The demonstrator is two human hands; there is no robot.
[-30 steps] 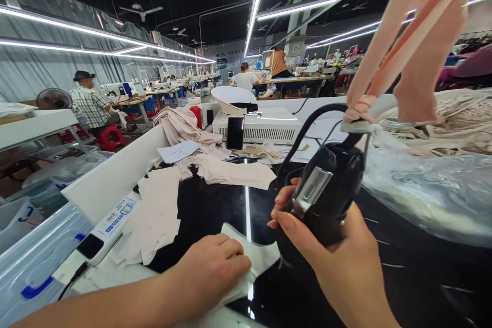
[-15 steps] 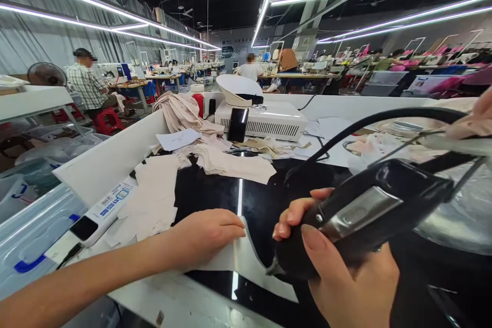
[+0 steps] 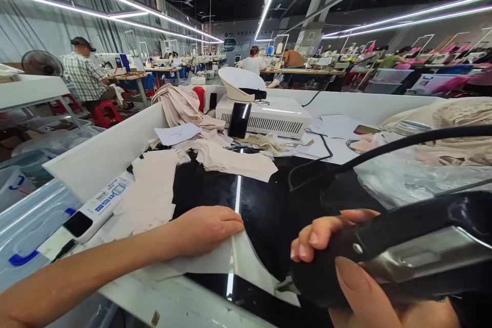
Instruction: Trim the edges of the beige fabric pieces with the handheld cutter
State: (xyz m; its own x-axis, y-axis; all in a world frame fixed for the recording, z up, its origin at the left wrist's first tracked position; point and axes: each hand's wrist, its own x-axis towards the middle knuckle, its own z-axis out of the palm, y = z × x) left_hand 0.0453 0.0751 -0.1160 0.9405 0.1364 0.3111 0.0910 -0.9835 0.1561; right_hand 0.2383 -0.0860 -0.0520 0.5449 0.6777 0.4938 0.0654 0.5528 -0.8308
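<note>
A pale fabric piece (image 3: 246, 256) with a narrow lighter strip down it lies near the front edge of a glossy black work surface (image 3: 207, 195). My left hand (image 3: 211, 228) is closed, fingers together, on its upper edge. In my right hand (image 3: 357, 277) is a black corded hand tool (image 3: 400, 251) with a shiny metal plate on its side; fingers and thumb wrap round its near end. The tool's small grey tip (image 3: 286, 284) is at the fabric's lower right corner; whether it touches is unclear. The tool's far end runs out of view.
Stacked pale fabric pieces (image 3: 230, 161) lie beyond my left hand. A black phone (image 3: 239, 120) leans against a white vented box (image 3: 277, 115). The tool's black cable (image 3: 403, 148) arches across the right side, before a clear plastic bag (image 3: 388, 179). White side panels (image 3: 103, 146) border the surface.
My right hand has swung the tool to the right and nearer the camera, tip moving slightly right and down. My left hand stays on the fabric. A blurred skin-toned shape at the right edge is gone.
</note>
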